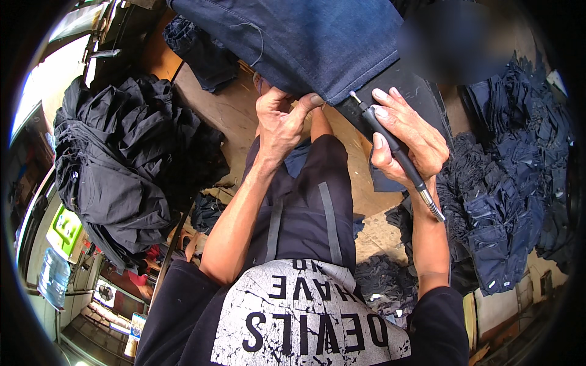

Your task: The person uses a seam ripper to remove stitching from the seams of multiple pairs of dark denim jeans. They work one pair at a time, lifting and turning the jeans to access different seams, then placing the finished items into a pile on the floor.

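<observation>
A dark blue denim garment (305, 46) with a stitched hem spreads over a black board (421, 100) in front of me. My left hand (282, 119) pinches its near edge between thumb and fingers. In my right hand (415, 137) is a black pen-shaped rotary tool handpiece (395, 148), held like a pen. Its narrow pale tip points toward the hem's corner, close to the cloth; whether it touches I cannot tell. A metal spring sleeve sticks out from its rear end. A loose thread (259, 43) curls on the denim.
A big heap of black garments (122, 171) rises at my left. Stacks of dark blue garments (506, 201) stand on the right. A bundled dark garment (204, 58) lies at the far left. Beyond the black heap are a green plastic object (65, 230) and a clear bluish jug (53, 277).
</observation>
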`<state>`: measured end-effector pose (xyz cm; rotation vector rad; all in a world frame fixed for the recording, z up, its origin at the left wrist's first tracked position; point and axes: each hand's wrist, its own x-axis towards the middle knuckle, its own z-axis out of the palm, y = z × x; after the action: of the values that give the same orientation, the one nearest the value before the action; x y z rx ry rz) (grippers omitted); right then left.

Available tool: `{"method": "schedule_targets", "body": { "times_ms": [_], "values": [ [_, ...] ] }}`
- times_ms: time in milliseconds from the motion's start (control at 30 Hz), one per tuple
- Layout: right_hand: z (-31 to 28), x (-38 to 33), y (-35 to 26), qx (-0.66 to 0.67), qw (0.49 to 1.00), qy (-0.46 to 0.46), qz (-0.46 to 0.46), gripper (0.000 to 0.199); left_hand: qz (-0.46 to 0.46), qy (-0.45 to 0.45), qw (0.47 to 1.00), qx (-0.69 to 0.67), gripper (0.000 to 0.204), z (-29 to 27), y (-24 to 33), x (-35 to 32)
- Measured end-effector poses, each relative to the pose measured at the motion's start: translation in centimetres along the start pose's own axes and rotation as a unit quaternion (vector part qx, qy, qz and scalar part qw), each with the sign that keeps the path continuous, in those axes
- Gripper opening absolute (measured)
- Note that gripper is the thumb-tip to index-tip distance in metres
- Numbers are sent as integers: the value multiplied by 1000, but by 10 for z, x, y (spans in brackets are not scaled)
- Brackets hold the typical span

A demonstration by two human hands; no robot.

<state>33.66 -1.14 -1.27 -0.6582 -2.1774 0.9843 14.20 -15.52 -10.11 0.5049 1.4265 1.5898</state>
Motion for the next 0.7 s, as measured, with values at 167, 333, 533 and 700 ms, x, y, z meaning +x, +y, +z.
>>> {"method": "schedule_targets", "body": {
  "times_ms": [167, 333, 533, 700],
  "values": [
    [1, -3, 1, -13, 1000, 16, 8, 27, -5, 38, 999, 14, 17, 4, 0, 1],
    [-8, -3, 5, 4, 992, 112, 56, 29, 18, 43, 996, 78, 8, 2, -3, 7],
    [-14, 0, 7, 3, 999, 26, 29, 28, 4, 64, 980, 187, 10, 3, -13, 22],
    [-6, -2, 4, 11, 1000, 6, 13, 27, 20, 69, 985, 158, 18, 10, -11, 21]
  ]
}}
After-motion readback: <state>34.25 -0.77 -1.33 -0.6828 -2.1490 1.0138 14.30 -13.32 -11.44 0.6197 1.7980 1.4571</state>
